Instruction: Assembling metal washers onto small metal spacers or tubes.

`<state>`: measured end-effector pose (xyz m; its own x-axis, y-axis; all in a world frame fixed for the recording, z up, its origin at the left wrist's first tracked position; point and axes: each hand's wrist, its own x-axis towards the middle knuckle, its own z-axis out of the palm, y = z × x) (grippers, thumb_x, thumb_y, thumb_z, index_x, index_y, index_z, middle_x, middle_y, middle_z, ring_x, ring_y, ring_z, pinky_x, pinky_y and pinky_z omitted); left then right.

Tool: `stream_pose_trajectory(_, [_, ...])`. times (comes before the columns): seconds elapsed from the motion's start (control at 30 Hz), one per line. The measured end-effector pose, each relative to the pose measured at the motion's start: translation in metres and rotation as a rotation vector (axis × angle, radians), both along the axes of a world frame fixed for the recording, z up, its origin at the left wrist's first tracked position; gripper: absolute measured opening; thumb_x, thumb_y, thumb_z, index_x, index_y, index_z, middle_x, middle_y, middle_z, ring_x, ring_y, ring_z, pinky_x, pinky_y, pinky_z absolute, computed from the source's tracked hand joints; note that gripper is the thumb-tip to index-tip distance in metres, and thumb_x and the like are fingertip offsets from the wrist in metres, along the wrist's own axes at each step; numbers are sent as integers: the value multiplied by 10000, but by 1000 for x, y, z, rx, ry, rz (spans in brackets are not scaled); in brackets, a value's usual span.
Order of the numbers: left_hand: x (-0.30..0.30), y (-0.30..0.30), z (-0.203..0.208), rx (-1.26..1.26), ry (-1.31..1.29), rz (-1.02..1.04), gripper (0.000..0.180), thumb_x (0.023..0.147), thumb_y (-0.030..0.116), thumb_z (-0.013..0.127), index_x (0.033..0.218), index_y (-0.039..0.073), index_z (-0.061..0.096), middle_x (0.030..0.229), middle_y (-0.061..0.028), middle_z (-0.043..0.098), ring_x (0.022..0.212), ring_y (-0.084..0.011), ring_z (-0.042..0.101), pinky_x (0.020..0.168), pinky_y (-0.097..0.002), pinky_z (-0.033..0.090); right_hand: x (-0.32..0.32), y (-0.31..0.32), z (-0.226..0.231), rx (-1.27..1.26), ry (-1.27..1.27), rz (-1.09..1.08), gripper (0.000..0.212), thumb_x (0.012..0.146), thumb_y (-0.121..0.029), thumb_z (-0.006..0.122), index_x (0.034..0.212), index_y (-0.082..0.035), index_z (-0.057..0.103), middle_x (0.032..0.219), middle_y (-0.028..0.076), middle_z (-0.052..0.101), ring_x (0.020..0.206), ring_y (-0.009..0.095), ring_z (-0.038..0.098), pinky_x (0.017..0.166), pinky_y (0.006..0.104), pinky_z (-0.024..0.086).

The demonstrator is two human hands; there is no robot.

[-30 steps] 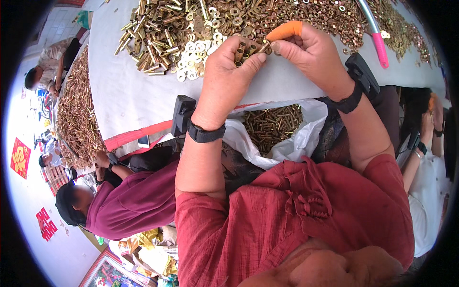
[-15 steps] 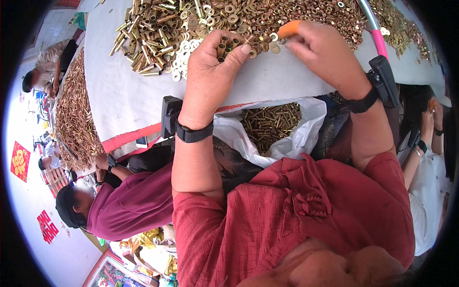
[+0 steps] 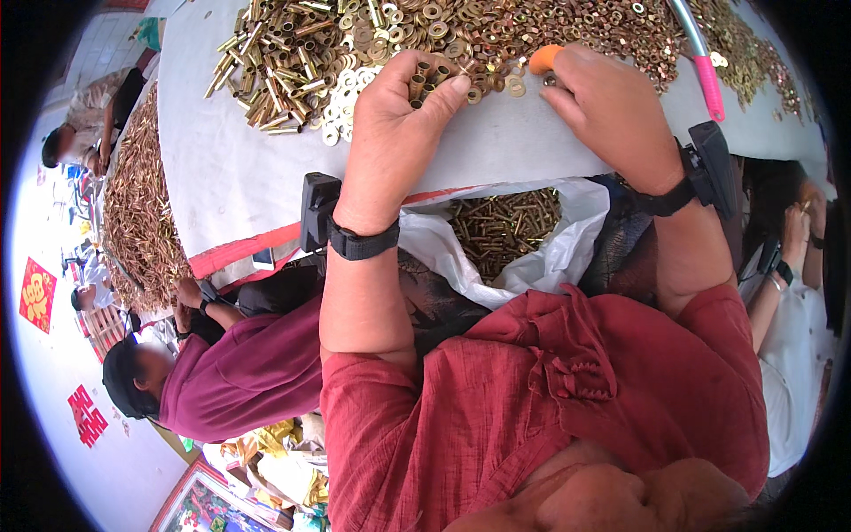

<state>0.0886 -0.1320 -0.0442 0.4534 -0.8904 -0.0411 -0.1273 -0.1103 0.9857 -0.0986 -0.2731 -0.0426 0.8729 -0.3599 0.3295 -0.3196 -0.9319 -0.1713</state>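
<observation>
Apparently a picking step.
Left hand (image 3: 396, 108) clamps brassy cylindrical metal sleeves (image 3: 417, 87); right hand (image 3: 612, 97) is near flat gold metal washers (image 3: 516, 88), grip unclear; picking calls for a fine pinch.

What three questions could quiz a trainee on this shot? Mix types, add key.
1. What does the left grip hold?
A) a pink-handled tool
B) several brass-coloured tubes
C) a hammer

2. True or false: an orange cover is on a finger of the right grip.

3. Where is the open white bag, relative to the table and the red shirt?

Key: 1 B; 2 true; 3 between the table's near edge and the red shirt.
</observation>
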Motion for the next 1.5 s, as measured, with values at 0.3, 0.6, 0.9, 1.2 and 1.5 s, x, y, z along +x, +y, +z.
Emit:
stream_pose_trajectory(0.3, [-2, 0, -4, 56, -127, -81, 132, 928, 147, 675, 1004, 47, 634, 772, 48, 624, 629, -9, 465, 542, -181, 373, 9, 5, 15, 737, -148, -41, 185, 867, -113, 648, 1040, -47, 638, 834, 65, 660, 720, 160, 636, 664, 292, 509])
stream_pose_trajectory(0.6, [-5, -2, -9, -26, -111, -132, 176, 852, 123, 723, 944, 17, 616, 730, -47, 607, 675, -113, 538, 629, -277, 470, 20, 6, -4, 803, -375, 154, 207, 865, -83, 655, 1069, -52, 678, 894, 44, 699, 791, 119, 650, 716, 266, 513])
stream_pose_trajectory(0.9, [-2, 1, -5, -22, -300, -165, 147, 892, 135, 709, 958, 29, 633, 779, 35, 615, 709, -44, 519, 638, -210, 446, 25, 4, 1, 590, -248, 121, 209, 851, -198, 710, 979, -39, 664, 842, 127, 662, 722, 276, 629, 647, 335, 484])
stream_pose_trajectory(1.2, [-2, 3, -3, -7, -297, -105, 152, 882, 132, 715, 961, 28, 637, 758, 20, 604, 686, -60, 508, 628, -228, 446, 32, 14, -2, 889, -366, 87, 204, 873, -204, 696, 960, -27, 643, 755, 102, 650, 666, 184, 623, 608, 307, 478])
stream_pose_trajectory(1.5, [1, 2, -3, -22, -280, -81, 137, 880, 120, 713, 955, 34, 638, 764, 27, 612, 691, -62, 511, 636, -228, 447, 32, 8, -3, 1074, -276, 137, 218, 935, -127, 636, 1132, -37, 618, 974, -1, 639, 880, 54, 582, 784, 221, 484])
